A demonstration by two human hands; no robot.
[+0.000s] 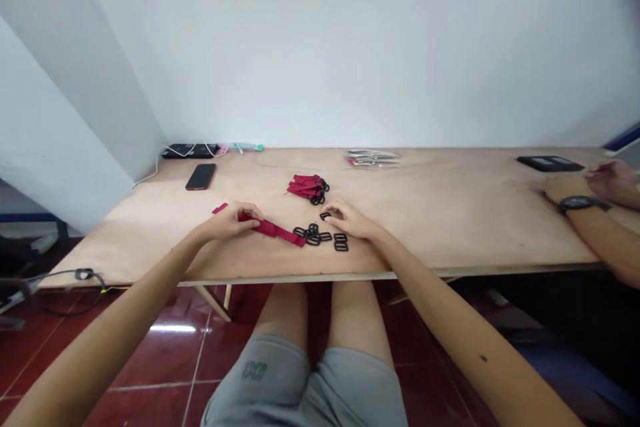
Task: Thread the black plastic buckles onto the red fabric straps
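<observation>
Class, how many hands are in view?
4: left hand holding red strap, right hand holding black buckle; at far right, a co-worker's nearer hand and other hand.

strap (267,227): crimson | buckles (313,235): black | tabletop (460,213): pale tan | shorts (270,377): grey | floor (150,363): dark red, pale lines

A pale wall (350,47) rises along the far edge of a long light-wood table (460,213), meeting a greyer wall section (65,33) at a corner on the left, while glossy dark-red floor tiles (145,367) catch a white streak of light (173,329) at the near left.
</observation>
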